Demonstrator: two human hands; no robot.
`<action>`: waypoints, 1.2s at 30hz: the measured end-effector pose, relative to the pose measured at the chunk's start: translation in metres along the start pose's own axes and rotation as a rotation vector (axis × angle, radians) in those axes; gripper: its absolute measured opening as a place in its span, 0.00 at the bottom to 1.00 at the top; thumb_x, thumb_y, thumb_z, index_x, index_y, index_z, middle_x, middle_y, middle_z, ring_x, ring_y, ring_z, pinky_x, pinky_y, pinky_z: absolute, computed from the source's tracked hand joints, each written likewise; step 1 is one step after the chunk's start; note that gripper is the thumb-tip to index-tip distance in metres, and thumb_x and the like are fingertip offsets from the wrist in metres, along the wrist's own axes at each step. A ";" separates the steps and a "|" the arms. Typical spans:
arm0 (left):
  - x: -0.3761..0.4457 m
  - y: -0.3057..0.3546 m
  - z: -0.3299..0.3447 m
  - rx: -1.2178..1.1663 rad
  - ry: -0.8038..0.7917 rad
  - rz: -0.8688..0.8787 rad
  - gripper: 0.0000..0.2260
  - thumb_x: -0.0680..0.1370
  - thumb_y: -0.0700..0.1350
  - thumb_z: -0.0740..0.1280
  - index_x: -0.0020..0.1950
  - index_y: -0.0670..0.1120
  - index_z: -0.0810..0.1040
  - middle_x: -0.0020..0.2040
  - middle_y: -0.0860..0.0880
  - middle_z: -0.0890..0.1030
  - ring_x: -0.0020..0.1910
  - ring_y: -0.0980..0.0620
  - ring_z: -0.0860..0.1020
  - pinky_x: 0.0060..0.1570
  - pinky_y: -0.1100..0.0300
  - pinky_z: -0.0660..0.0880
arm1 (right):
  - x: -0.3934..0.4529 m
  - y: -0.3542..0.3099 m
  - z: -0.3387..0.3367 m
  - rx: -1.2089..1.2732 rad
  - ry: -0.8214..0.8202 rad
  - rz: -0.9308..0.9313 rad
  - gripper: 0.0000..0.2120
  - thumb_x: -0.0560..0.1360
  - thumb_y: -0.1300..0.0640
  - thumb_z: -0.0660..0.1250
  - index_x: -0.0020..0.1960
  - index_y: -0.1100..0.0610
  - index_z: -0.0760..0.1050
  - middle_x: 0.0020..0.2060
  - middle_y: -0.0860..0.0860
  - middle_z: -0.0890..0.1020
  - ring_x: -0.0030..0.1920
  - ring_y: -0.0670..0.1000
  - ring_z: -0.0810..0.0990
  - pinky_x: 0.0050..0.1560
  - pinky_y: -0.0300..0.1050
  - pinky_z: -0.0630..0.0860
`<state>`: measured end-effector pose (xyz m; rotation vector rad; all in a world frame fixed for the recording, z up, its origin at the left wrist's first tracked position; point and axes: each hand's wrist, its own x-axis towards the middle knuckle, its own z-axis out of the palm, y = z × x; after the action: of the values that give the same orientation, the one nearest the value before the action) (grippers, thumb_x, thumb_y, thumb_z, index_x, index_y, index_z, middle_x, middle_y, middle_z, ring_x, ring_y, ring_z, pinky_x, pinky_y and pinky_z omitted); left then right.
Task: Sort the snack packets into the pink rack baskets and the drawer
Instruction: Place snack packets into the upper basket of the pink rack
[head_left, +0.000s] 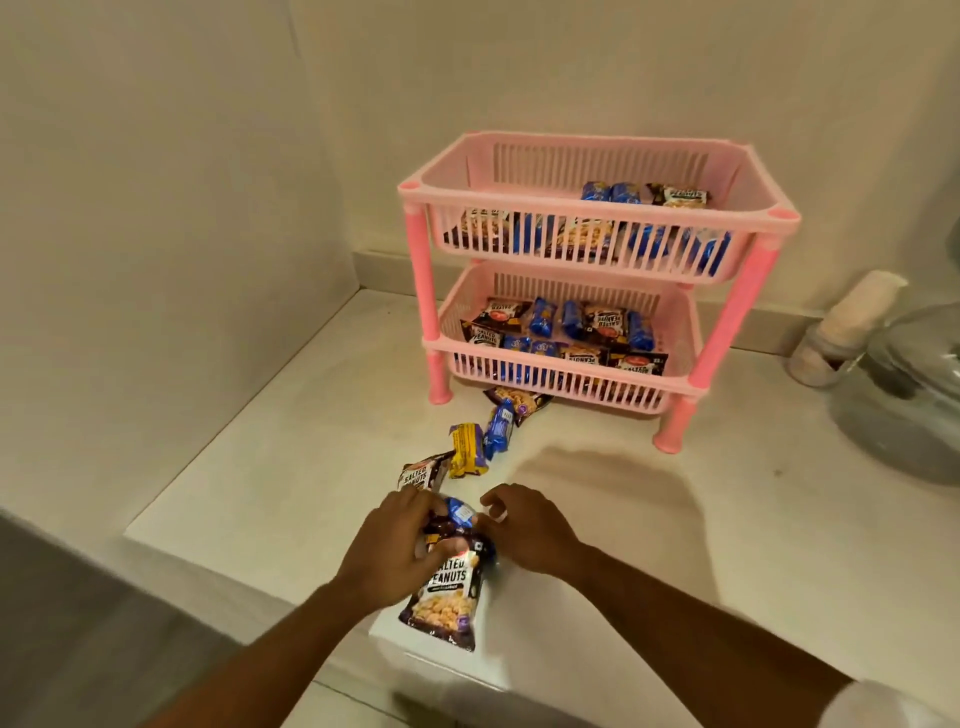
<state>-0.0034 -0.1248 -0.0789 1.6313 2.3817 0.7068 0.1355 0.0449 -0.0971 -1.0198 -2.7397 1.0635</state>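
Peanut packet (451, 587) under left grip (397, 545)

"SALTED PEANUTS" on the dark packet (448, 597) under your hands, "SALTED" on the packet (418, 474) just beyond, "SALTED PEANUTS" on a lower-basket packet (484, 333)
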 end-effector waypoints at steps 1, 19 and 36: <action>-0.004 -0.002 0.002 0.037 -0.029 0.031 0.23 0.72 0.73 0.60 0.57 0.59 0.73 0.52 0.60 0.74 0.50 0.59 0.72 0.48 0.59 0.72 | 0.002 -0.001 0.003 0.015 0.003 0.024 0.22 0.76 0.36 0.67 0.64 0.47 0.77 0.56 0.46 0.82 0.54 0.47 0.80 0.50 0.43 0.75; 0.001 -0.026 0.026 -0.270 -0.222 0.000 0.29 0.68 0.54 0.78 0.67 0.56 0.72 0.65 0.58 0.66 0.59 0.60 0.72 0.58 0.71 0.69 | 0.009 -0.010 0.015 0.001 0.071 0.186 0.27 0.72 0.43 0.76 0.67 0.55 0.79 0.62 0.52 0.83 0.59 0.50 0.81 0.58 0.45 0.78; 0.046 0.010 0.007 -0.628 -0.148 0.006 0.31 0.64 0.46 0.80 0.61 0.66 0.72 0.57 0.58 0.78 0.42 0.58 0.82 0.42 0.61 0.82 | -0.015 0.005 -0.040 0.521 0.362 0.391 0.14 0.66 0.49 0.81 0.48 0.51 0.83 0.44 0.47 0.86 0.45 0.47 0.85 0.44 0.43 0.83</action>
<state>-0.0100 -0.0775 -0.0747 1.3548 1.7901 1.1414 0.1606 0.0626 -0.0662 -1.4912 -1.8790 1.3707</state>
